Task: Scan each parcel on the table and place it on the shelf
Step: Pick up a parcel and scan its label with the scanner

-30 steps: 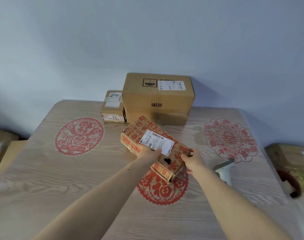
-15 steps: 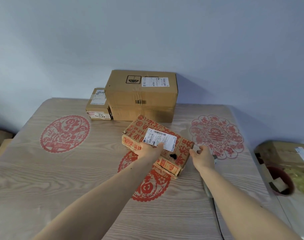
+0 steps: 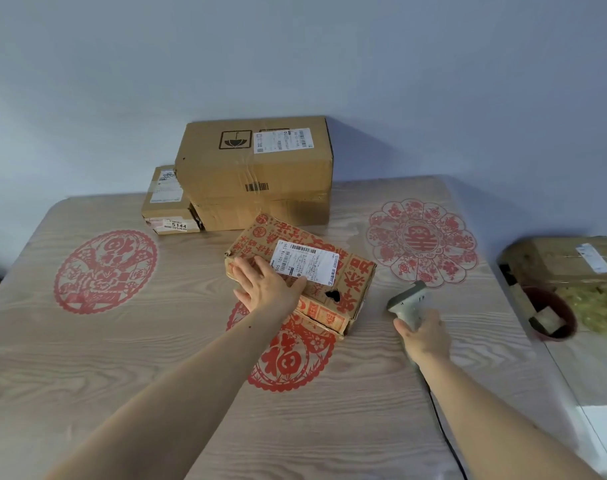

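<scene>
A brown parcel printed with red characters (image 3: 343, 271) lies flat on the wooden table (image 3: 122, 358), its white barcode label (image 3: 307, 263) facing up. My left hand (image 3: 264, 284) rests on the parcel's near-left top with straight fingers, beside the label. To the right of the parcel my right hand (image 3: 425, 336) grips the handle of a grey barcode scanner (image 3: 407, 299), whose head points up and away. A large plain cardboard box (image 3: 257, 168) and a small labelled box (image 3: 167, 206) stand at the table's far edge.
Red paper-cut decorations mark the table at left, centre and right. Beyond the right table edge sit another cardboard box (image 3: 568, 259) and a dark red bowl (image 3: 551, 318). The scanner's black cable (image 3: 444, 431) runs back along my right forearm. A blue wall stands behind.
My right hand left the parcel's right end, moved right and took hold of the scanner. My left hand slid to lie flat on the parcel top. The view shifted.
</scene>
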